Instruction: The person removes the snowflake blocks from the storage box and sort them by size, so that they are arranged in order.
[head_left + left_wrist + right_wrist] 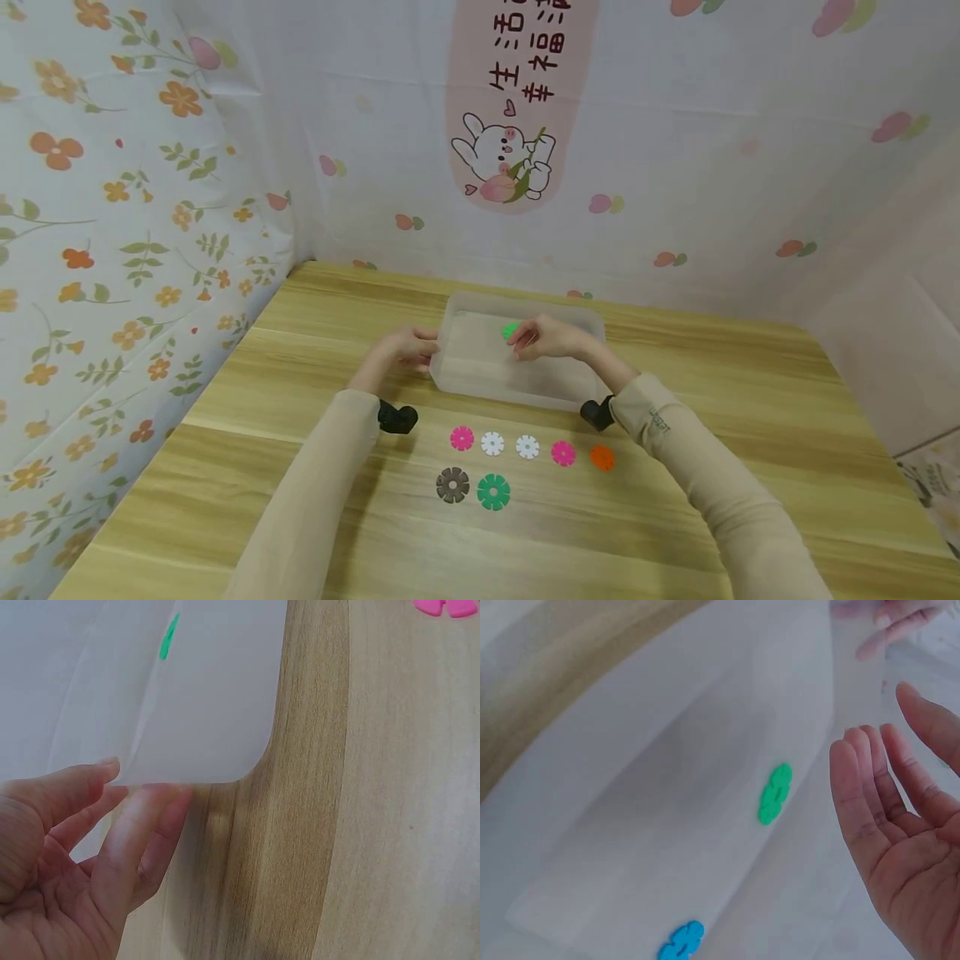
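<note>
A translucent white plastic tray [517, 398] sits toward the back of the table. My left hand [411, 346] pinches its left end, thumb over the rim and fingers against the outside, as the left wrist view shows. Over the tray hovers my right hand [551, 337], its fingers loosely bent and the thumb apart, with nothing between them [900, 825]. Inside the tray lie a bright green notched disc [775, 793], close below the right fingertips in the head view, and a blue one [681, 941], which the right hand hides in the head view.
In front of the tray is a row of small notched discs: pink [462, 447], white [492, 452], white [527, 456], pink [563, 462] and orange [602, 467]. Nearer lie larger brown [453, 497] and green [493, 504] discs. Patterned cloth [375, 150] hangs behind the table.
</note>
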